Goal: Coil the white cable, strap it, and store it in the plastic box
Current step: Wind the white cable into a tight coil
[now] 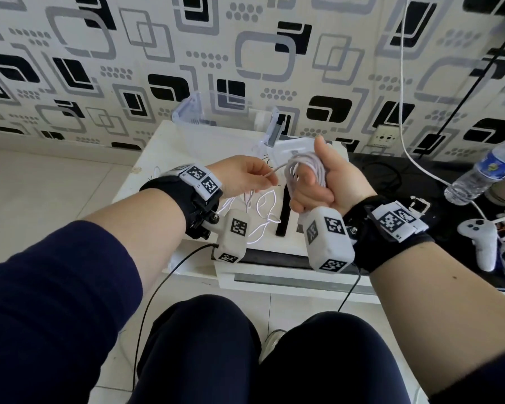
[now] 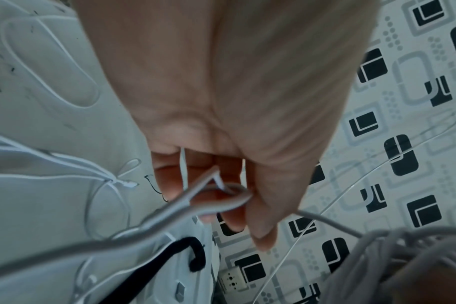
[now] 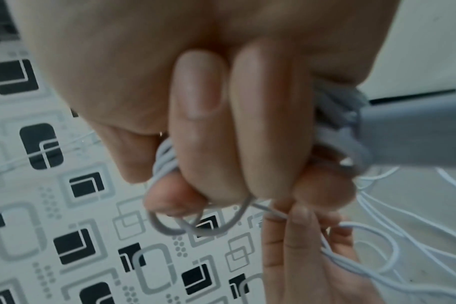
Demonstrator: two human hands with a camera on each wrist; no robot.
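White thin cable point(image 1: 303, 166) is wound in a bundle of loops around the fingers of the right hand point(image 1: 321, 185), which is fisted on it with thumb raised, above the white tabletop point(image 1: 158, 153); the left hand point(image 1: 245, 176) just beside it pinches the free strand between thumb and fingertips. Behind both hands stands the clear plastic box point(image 1: 204, 109), and a black strap point(image 1: 285, 211) lies flat on the table beneath them. Only the right wrist view shows a grey rectangular plug point(image 3: 408, 133) touching the bundle.

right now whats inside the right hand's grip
The right hand holds a bundle of white cable loops; they stick out above and below its fingers. The part inside the fist is covered.
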